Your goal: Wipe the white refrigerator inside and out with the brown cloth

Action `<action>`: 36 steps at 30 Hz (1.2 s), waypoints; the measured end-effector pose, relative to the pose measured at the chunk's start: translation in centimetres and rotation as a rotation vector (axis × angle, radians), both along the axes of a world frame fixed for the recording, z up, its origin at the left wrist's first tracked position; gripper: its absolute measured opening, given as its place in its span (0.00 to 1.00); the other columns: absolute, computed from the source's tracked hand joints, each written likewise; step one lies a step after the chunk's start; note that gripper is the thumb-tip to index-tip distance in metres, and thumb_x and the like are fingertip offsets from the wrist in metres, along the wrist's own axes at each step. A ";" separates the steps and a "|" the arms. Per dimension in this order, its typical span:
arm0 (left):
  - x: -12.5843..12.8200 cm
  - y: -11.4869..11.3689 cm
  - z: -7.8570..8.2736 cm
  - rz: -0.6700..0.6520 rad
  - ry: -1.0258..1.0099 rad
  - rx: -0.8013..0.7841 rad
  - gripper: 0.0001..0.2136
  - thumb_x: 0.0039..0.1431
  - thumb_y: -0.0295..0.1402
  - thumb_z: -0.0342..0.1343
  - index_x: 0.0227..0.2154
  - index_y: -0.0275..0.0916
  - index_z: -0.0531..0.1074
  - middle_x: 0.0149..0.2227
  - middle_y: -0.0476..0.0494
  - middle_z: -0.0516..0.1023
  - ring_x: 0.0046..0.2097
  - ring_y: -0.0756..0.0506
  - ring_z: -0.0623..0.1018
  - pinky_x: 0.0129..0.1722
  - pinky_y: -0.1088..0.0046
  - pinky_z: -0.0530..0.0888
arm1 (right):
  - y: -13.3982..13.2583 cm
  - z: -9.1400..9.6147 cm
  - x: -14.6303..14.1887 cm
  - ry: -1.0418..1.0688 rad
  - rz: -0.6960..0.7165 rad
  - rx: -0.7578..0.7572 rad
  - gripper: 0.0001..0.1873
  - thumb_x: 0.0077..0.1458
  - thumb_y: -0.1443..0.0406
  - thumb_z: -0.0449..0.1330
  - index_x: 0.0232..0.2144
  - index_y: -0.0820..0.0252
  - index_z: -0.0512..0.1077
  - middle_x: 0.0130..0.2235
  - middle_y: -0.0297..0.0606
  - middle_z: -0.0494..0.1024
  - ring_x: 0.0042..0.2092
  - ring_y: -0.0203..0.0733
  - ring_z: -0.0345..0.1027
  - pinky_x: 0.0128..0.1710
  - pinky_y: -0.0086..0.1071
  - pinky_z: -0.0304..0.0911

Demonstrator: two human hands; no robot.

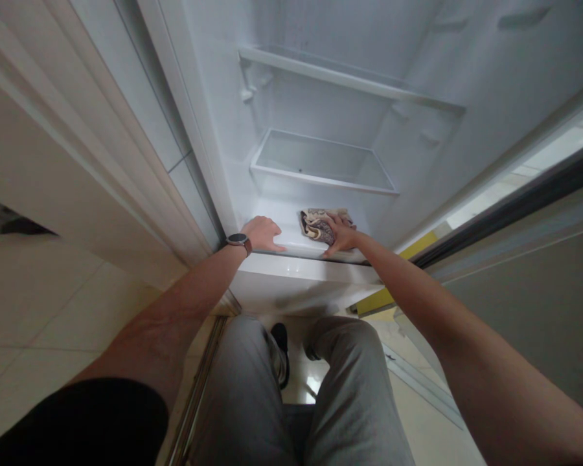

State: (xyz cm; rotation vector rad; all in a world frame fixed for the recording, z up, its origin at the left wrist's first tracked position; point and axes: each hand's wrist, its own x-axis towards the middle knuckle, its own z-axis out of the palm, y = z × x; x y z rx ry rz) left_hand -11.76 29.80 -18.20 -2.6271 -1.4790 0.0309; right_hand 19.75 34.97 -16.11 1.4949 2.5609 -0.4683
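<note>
A crumpled cloth [317, 225] is pressed onto the lowest shelf [291, 228] of an open fridge, near the front and a bit to the right. It is held down by the right hand [341, 234], whose fingers are laid close together on top of it. The left hand [262, 233], with a watch [238, 240] on its wrist, is rested on the shelf's front edge. Its fingers are lightly bent and a little apart, and nothing is gripped.

The wiping would likely be done best with the cloth flat under the whole hand and pushed in long strokes to the back corners, with the body steadied by the left hand.

Little room is left overhead. The next shelf [320, 169] hangs low above, so the arm should be held low. The fridge wall [214, 129] is close on the left, and the open door [539, 272] stands on the right.
</note>
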 end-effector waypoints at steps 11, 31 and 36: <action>0.0 0.0 0.0 0.010 -0.006 -0.009 0.30 0.55 0.64 0.51 0.27 0.41 0.79 0.32 0.39 0.82 0.35 0.41 0.78 0.32 0.67 0.58 | 0.0 0.0 0.1 0.005 -0.005 -0.007 0.78 0.24 0.38 0.75 0.73 0.38 0.42 0.76 0.45 0.32 0.73 0.83 0.24 0.58 0.85 0.40; 0.1 -0.1 0.3 0.018 -0.012 -0.030 0.28 0.55 0.63 0.52 0.28 0.40 0.80 0.32 0.38 0.82 0.37 0.39 0.79 0.34 0.67 0.61 | 0.0 0.0 0.0 0.007 -0.014 -0.028 0.80 0.23 0.38 0.76 0.74 0.40 0.41 0.76 0.46 0.31 0.73 0.83 0.22 0.58 0.85 0.40; 0.1 -0.2 0.3 0.016 -0.030 -0.021 0.29 0.55 0.63 0.52 0.26 0.40 0.79 0.32 0.38 0.82 0.36 0.40 0.79 0.33 0.67 0.59 | 0.1 -0.1 0.1 0.007 -0.008 -0.015 0.79 0.24 0.38 0.76 0.73 0.38 0.42 0.76 0.46 0.32 0.73 0.83 0.23 0.59 0.84 0.40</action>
